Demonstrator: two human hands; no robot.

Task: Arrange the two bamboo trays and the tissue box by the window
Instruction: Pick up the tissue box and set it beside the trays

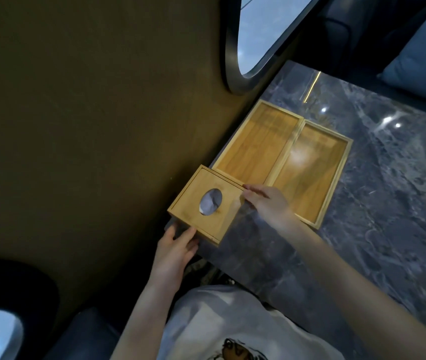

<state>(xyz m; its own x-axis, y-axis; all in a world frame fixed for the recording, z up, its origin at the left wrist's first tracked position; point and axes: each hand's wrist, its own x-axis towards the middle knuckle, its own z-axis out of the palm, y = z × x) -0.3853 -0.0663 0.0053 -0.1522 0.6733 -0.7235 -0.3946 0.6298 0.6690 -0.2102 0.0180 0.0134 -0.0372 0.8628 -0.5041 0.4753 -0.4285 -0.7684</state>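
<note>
Head view, nearest to farthest. At the bottom edge, a white printed T-shirt covers the person's torso, with both bare forearms reaching forward from it.

The left hand meets the near corner of the square bamboo tissue box with an oval opening in its lid; thumb and fingers lie spread against the box's near edge, a loose, open grip rather than a clasp. The right hand rests at the box's right-hand corner, its fingertips pressed on the lid edge; whether this grip wraps around the side of the box cannot be told.

The tissue box sits at the near left corner of the dark grey marble-patterned tabletop, close against the olive-brown wall. Its far edge touches or slightly overlaps the near end of the left rectangular bamboo tray.

This left tray lies lengthwise along the wall. The right rectangular bamboo tray lies just beside it, long sides touching, set slightly nearer to the viewer. Both trays are empty and reflect ceiling lights.

Beyond the trays, a rounded window with a dark frame is set in the wall just past the tabletop's far left corner. A blue cushion occupies the far right.
</note>
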